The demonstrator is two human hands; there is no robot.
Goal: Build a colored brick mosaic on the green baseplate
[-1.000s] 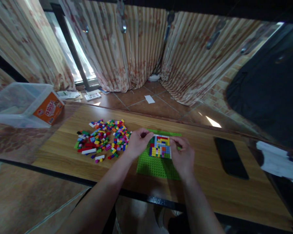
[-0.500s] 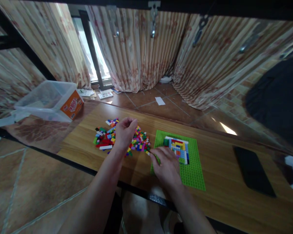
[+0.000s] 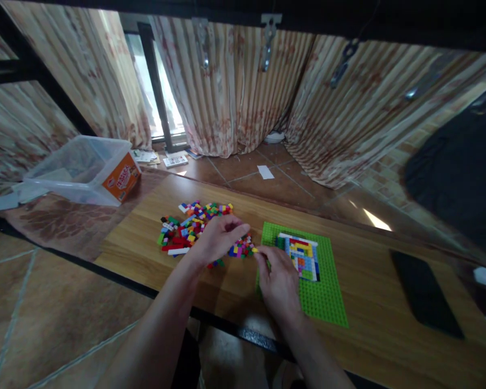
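My left hand is over the right part of a pile of loose toy bricks, its fingers curled toward the thumb; whether anything is between them is hidden. At the pile's right edge, a small yellow brick shows at the fingertips of my right hand, which is closed in a pinch. The wrist and palm of that hand cover the left side of a green studded baseplate. On the plate sits a low rectangular build of bricks with white, blue, yellow and red parts, partly hidden by my right hand.
A clear plastic box with an orange label stands beyond the left end of the wooden table. A dark flat slab, perhaps a phone, lies right of the baseplate. Curtains hang behind, and a black bar crosses the top.
My left hand has moved right and slightly down across the pile, uncovering bricks at its back. The yellow brick is now at my right fingertips. The view has shifted slightly.
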